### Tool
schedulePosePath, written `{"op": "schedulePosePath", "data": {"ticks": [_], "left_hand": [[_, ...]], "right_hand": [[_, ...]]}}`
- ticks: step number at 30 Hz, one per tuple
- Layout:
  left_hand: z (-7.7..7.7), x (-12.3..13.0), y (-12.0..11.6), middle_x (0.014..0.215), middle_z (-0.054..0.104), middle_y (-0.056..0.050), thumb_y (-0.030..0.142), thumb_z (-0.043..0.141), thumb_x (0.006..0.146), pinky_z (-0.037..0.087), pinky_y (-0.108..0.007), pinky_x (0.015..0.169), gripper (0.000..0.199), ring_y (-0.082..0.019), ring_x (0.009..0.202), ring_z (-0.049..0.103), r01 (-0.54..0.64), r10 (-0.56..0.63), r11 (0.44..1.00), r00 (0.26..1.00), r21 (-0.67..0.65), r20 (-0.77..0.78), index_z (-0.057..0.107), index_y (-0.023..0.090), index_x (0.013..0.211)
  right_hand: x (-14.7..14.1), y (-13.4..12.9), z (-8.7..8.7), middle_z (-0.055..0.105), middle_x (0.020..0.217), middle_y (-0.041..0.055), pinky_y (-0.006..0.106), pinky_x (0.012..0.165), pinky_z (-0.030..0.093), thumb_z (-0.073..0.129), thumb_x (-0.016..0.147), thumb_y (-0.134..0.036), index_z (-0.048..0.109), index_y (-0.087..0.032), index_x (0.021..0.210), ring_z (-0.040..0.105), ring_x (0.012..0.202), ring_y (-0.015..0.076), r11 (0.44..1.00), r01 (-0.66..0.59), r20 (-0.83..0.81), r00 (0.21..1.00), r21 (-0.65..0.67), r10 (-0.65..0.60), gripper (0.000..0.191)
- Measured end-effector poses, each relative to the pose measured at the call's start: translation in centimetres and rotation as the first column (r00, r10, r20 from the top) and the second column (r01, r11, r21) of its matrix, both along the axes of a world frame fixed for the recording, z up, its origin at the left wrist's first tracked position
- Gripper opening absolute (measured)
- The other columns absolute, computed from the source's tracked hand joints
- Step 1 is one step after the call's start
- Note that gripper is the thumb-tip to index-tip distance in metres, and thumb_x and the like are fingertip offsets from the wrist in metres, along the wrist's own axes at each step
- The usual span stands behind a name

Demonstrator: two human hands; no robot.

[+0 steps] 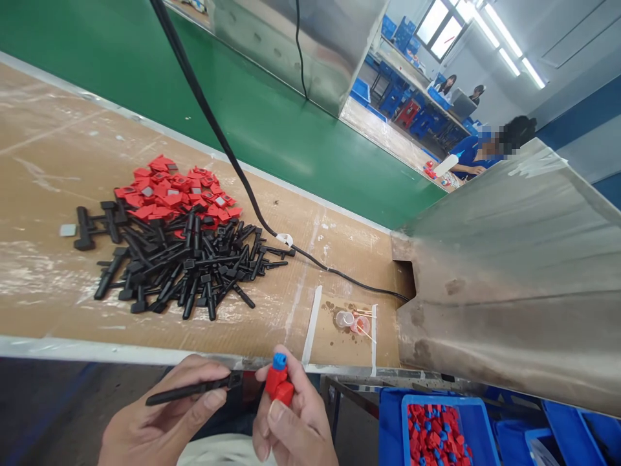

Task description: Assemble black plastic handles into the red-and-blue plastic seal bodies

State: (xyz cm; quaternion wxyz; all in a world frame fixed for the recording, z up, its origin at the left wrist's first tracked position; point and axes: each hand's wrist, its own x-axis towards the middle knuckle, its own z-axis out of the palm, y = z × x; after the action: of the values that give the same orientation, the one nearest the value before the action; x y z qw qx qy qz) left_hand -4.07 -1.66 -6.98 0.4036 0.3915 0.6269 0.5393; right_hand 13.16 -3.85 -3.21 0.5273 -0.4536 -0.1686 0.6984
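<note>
In my left hand [167, 411] is a black plastic stick-shaped part [189, 391], pinched between thumb and fingers, with its squarish end pointing right. A small red plastic piece with a blue tip [280, 378] is gripped upright in the fingers of my right hand [295, 417]. The two parts are close together but apart, just in front of the bench edge. Beyond them on the bench lies a heap of similar black stick parts [194, 265]. Behind that heap, partly touching it, is a pile of red plastic pieces [177, 191], some with grey squares on them.
A black cable [213, 123] crosses the cardboard-covered bench [272, 310]. Two small cups [352, 321] with thin sticks stand between white tape strips. At right rises a metal housing [485, 272]. Below it, a blue bin [478, 421] holds red-and-blue pieces. Another person [470, 152] sits farther back.
</note>
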Motion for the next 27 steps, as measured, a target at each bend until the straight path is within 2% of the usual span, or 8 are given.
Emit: {"op": "schedulePosePath", "data": {"ticks": [3, 5, 11, 13, 16, 21, 24, 27], "left_hand": [[0.2, -0.4, 0.1, 0.086, 0.088, -0.003, 0.055, 0.096, 0.074, 0.071, -0.027, 0.062, 0.023, -0.022, 0.061, 0.078, 0.14, -0.137, 0.99, 0.985, -0.023, 0.104, 0.093, 0.033, 0.081], [1.0, -0.3, 0.3, 0.085, 0.087, -0.003, 0.059, 0.097, 0.072, 0.069, -0.024, 0.062, 0.028, -0.021, 0.061, 0.078, 0.173, -0.167, 0.984, 0.977, -0.038, 0.135, 0.093, 0.033, 0.081], [3.9, 1.7, 0.6, 0.082, 0.082, -0.003, 0.075, 0.097, 0.064, 0.069, -0.023, 0.071, 0.046, -0.024, 0.079, 0.081, -0.023, 0.046, 0.995, 0.969, -0.095, 0.244, 0.089, 0.03, 0.072], [4.0, 1.9, 0.5, 0.079, 0.082, -0.004, 0.074, 0.098, 0.062, 0.069, -0.024, 0.068, 0.046, -0.025, 0.075, 0.081, 0.007, 0.016, 0.996, 0.968, -0.091, 0.251, 0.089, 0.03, 0.07], [3.3, 1.5, 0.4, 0.082, 0.083, -0.005, 0.072, 0.098, 0.065, 0.071, -0.025, 0.067, 0.043, -0.026, 0.078, 0.082, 0.013, 0.003, 0.998, 0.97, -0.064, 0.243, 0.09, 0.031, 0.073], [1.8, 0.3, 0.5, 0.084, 0.087, -0.006, 0.06, 0.095, 0.078, 0.07, -0.021, 0.058, 0.028, -0.026, 0.073, 0.085, 0.135, -0.145, 0.988, 0.977, 0.071, 0.159, 0.092, 0.032, 0.079], [1.6, 0.1, 0.6, 0.084, 0.088, -0.006, 0.058, 0.094, 0.08, 0.071, -0.024, 0.057, 0.025, -0.026, 0.069, 0.084, 0.132, -0.145, 0.987, 0.976, 0.087, 0.161, 0.092, 0.033, 0.08], [1.8, 0.3, 0.7, 0.082, 0.088, -0.006, 0.059, 0.094, 0.08, 0.072, -0.026, 0.058, 0.024, -0.025, 0.063, 0.082, 0.125, -0.142, 0.987, 0.97, 0.099, 0.197, 0.092, 0.035, 0.081]], "right_hand": [[-0.4, -0.4, 0.4, 0.077, 0.116, 0.0136, 0.026, 0.048, 0.046, 0.095, 0.077, -0.068, 0.065, -0.02, 0.15, 0.054, 0.05, 0.008, 0.999, 0.04, 0.18, 0.983, 0.007, -0.04, 0.092], [-0.8, -0.4, 0.6, 0.076, 0.117, 0.0126, 0.028, 0.051, 0.052, 0.095, 0.077, -0.069, 0.063, -0.02, 0.15, 0.057, 0.054, 0.0098, 0.997, 0.081, 0.239, 0.968, -0.001, -0.078, 0.093], [-1.1, -0.3, 0.8, 0.077, 0.113, 0.0099, 0.029, 0.058, 0.058, 0.099, 0.073, -0.066, 0.07, -0.022, 0.142, 0.068, 0.063, 0.014, 0.996, 0.082, 0.274, 0.958, 0.037, -0.089, 0.086], [-1.1, -0.3, 0.9, 0.077, 0.114, 0.0108, 0.029, 0.058, 0.059, 0.1, 0.073, -0.065, 0.07, -0.022, 0.141, 0.073, 0.066, 0.0163, 0.997, 0.063, 0.265, 0.962, 0.046, -0.073, 0.086], [-1.0, -0.2, 1.1, 0.076, 0.115, 0.0106, 0.031, 0.058, 0.061, 0.102, 0.069, -0.065, 0.07, -0.024, 0.139, 0.075, 0.066, 0.0173, 0.999, 0.026, 0.211, 0.977, 0.038, -0.033, 0.087], [-0.4, 0.2, 1.6, 0.076, 0.115, 0.0093, 0.023, 0.046, 0.046, 0.107, 0.064, -0.059, 0.072, -0.024, 0.128, 0.061, 0.051, 0.0082, 0.995, -0.097, 0.073, 0.993, 0.004, 0.096, 0.081], [-0.2, 0.3, 1.3, 0.078, 0.107, 0.0083, 0.022, 0.042, 0.036, 0.107, 0.062, -0.057, 0.074, -0.023, 0.123, 0.049, 0.046, 0.0059, 0.993, -0.122, 0.003, 0.993, -0.009, 0.122, 0.078], [-0.2, 0.4, 0.6, 0.077, 0.091, 0.0048, 0.021, 0.039, 0.026, 0.099, 0.072, -0.067, 0.077, -0.021, 0.124, 0.039, 0.041, 0.0054, 0.993, -0.114, -0.082, 0.991, -0.043, 0.11, 0.073]]}}
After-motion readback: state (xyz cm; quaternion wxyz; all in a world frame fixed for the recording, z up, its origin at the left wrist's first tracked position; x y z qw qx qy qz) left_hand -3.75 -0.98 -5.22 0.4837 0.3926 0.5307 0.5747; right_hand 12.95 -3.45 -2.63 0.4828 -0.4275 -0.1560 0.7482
